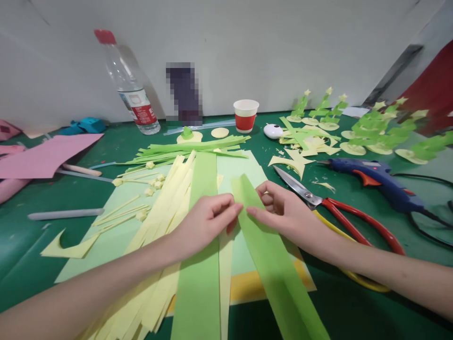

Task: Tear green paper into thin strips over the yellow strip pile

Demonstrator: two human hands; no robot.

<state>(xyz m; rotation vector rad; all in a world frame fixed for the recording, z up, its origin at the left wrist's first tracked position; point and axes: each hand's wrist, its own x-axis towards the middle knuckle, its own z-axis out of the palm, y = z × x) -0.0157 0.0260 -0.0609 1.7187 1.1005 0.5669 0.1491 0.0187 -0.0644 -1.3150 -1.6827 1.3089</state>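
Note:
Between my two hands is a long green paper strip (272, 264), its top end tilted up and the rest hanging toward me. My left hand (212, 215) pinches the strip's left edge near the top. My right hand (283, 212) grips its right edge, thumb on the front face and fingers curled behind. A second wide green strip (198, 293) lies flat under my left wrist. Beside it, a fan of narrow pale yellow paper strips (152, 264) passes beneath my left forearm. Pale green sheets (244, 165) lie under them.
Scissors (314, 198) with red and yellow handles lie partly under my right forearm. A blue glue gun (378, 179) with a cord rests at right. Behind stand a paper cup (245, 116), a bottle (130, 89), and several small green paper plants (375, 125). Pink paper (53, 153) is at left.

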